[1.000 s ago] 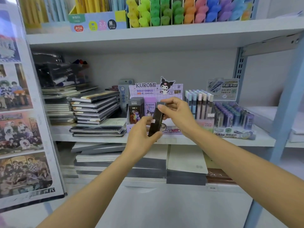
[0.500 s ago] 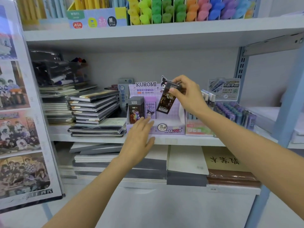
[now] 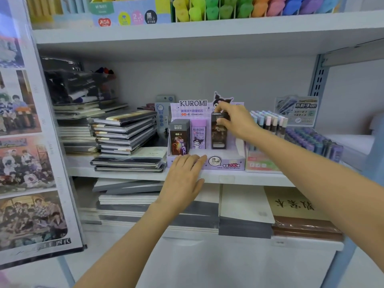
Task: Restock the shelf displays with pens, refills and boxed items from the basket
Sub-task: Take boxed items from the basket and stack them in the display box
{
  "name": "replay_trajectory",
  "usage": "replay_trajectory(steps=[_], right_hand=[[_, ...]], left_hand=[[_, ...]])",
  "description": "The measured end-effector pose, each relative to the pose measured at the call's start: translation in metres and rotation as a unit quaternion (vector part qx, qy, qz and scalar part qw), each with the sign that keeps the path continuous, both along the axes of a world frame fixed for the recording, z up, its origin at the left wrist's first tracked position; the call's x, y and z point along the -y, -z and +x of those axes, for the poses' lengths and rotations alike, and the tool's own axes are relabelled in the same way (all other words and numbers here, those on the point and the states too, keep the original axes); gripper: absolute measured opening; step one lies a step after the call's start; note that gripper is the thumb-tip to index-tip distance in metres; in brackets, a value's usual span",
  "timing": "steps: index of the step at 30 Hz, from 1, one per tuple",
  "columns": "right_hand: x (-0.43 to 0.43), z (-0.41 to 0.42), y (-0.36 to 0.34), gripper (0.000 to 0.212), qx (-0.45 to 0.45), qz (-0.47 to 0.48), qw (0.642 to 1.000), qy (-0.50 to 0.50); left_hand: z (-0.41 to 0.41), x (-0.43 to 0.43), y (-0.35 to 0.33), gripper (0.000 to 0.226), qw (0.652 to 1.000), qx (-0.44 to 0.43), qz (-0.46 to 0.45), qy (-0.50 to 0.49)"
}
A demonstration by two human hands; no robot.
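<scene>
Head view: a stack of notebooks (image 3: 124,132) lies on the shelf (image 3: 259,179) at left. The left hand (image 3: 182,175) rests flat and uncurled on the front lip of the Kuromi display (image 3: 226,163). The right hand (image 3: 236,121) pinches the top of a dark refill box (image 3: 218,138), upright in the display's right slot.

My shelf (image 3: 228,179) carries the Kuromi display box (image 3: 226,163) under my right grip (image 3: 236,121), notebooks (image 3: 124,132) left of it, a pen display (image 3: 261,163) right.

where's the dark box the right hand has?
Head view, centre: the dark box is upright in the Kuromi display, right of the purple box, right hand gripping its top.
</scene>
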State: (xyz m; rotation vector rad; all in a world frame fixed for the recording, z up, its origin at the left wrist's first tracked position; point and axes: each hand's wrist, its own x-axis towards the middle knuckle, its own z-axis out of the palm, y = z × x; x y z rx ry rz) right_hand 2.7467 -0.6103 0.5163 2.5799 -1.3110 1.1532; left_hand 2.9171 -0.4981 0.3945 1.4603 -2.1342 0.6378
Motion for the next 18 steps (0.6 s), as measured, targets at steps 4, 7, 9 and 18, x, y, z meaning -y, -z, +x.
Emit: replay_trajectory(steps=[4,7,9,18], right_hand=[[0.004,-0.007,-0.003,0.018,0.035,0.000,0.999,-0.008],[0.004,-0.001,-0.001,0.018,0.041,0.003,0.999,-0.021],[0.004,0.004,0.000,0.018,0.017,0.004,1.000,-0.017],[0.003,0.005,-0.005,0.024,-0.029,0.055,0.998,-0.006]], left_hand=[[0.000,0.002,0.002,0.057,1.000,-0.003,-0.005,-0.002],[-0.001,0.001,0.003,0.058,1.000,-0.012,-0.011,-0.001],[-0.001,0.000,0.003,0.058,1.000,-0.014,-0.012,0.000],[0.000,-0.001,0.003,0.058,1.000,-0.007,-0.017,0.000]])
